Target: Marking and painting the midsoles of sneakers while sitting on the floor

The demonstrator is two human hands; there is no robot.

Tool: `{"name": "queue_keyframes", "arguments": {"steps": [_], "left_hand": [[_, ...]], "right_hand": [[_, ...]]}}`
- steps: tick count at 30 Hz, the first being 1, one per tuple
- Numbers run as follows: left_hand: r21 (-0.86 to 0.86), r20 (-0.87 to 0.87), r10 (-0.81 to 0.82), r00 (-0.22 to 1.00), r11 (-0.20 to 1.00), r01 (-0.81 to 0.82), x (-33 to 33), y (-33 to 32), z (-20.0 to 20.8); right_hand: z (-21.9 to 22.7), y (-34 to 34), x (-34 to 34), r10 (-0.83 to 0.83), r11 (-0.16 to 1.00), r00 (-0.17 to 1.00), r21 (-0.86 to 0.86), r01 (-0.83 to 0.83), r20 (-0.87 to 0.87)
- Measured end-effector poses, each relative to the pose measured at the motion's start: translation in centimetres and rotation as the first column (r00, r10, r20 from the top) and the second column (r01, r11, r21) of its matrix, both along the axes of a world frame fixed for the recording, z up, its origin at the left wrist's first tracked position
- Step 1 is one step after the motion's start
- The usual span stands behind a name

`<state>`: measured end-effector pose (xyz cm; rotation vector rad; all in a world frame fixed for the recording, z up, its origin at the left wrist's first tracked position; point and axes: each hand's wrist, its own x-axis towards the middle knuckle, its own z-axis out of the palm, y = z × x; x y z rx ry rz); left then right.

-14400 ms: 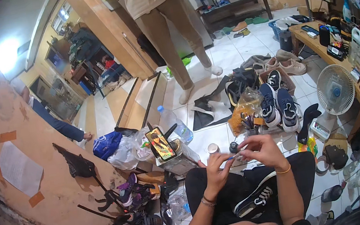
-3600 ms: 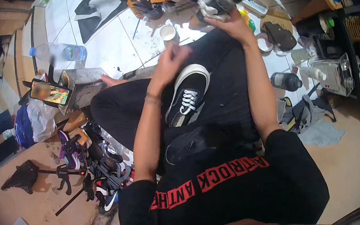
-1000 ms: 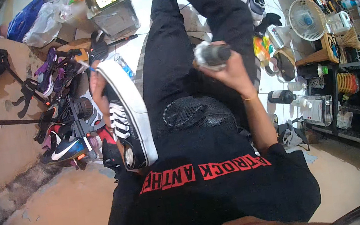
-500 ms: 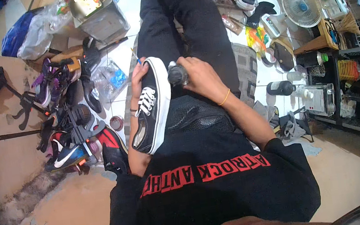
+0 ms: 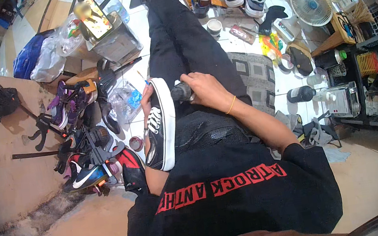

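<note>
My left hand (image 5: 146, 98) is closed around the far side of a black sneaker (image 5: 155, 127) with white laces and a white sole. A thin stick with a blue part (image 5: 147, 82) shows by its fingers at the toe end. The sneaker stands on its edge above my lap, its sole turned to the right. My right hand (image 5: 208, 89) grips a dark, thick, rounded object (image 5: 181, 91) whose kind I cannot make out. Its end is close against the sole near the toe; I cannot tell whether they touch.
Several shoes and black clamps (image 5: 98, 145) crowd the left side. A phone (image 5: 94, 16) leans on a metal box ahead. On the right are a fan (image 5: 311, 3), a dark bottle (image 5: 301, 94) and a black shelf (image 5: 374, 92). A small tub (image 5: 214, 27) stands beyond my legs.
The sneaker has rolled so that more of its sole edge and less of its opening shows. My right hand and the dark object have shifted slightly. The whole view has swung a little.
</note>
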<state>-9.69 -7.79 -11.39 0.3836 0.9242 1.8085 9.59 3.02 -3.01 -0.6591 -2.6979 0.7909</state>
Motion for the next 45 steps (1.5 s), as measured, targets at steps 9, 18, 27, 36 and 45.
{"name": "queue_keyframes", "arguments": {"steps": [9,18,27,36,45], "left_hand": [[0.079,0.081,-0.145,0.986,0.987,0.139,0.4,0.4,3.7],[0.066,0.007,-0.184,0.983,0.981,0.184,0.2,0.0,3.5],[0.033,0.024,-0.175,0.984,0.984,0.174,0.2,1.3,2.7],[0.071,0.117,-0.163,0.98,0.985,0.156,-0.5,0.3,2.4],[0.067,0.145,-0.162,0.976,0.986,0.153,-0.5,0.3,1.9]], "right_hand": [[0.0,1.4,2.2,-0.058,0.979,0.985,-0.202,0.025,-0.162],[-1.4,1.2,2.7,-0.029,0.996,1.0,-0.09,0.029,-0.004],[-0.9,1.1,2.4,0.059,0.99,0.997,-0.133,-0.052,0.054],[-3.2,2.1,1.7,0.132,0.979,0.987,-0.141,-0.145,-0.093],[-1.8,2.0,2.0,0.121,0.976,0.979,-0.158,-0.147,-0.166]]}}
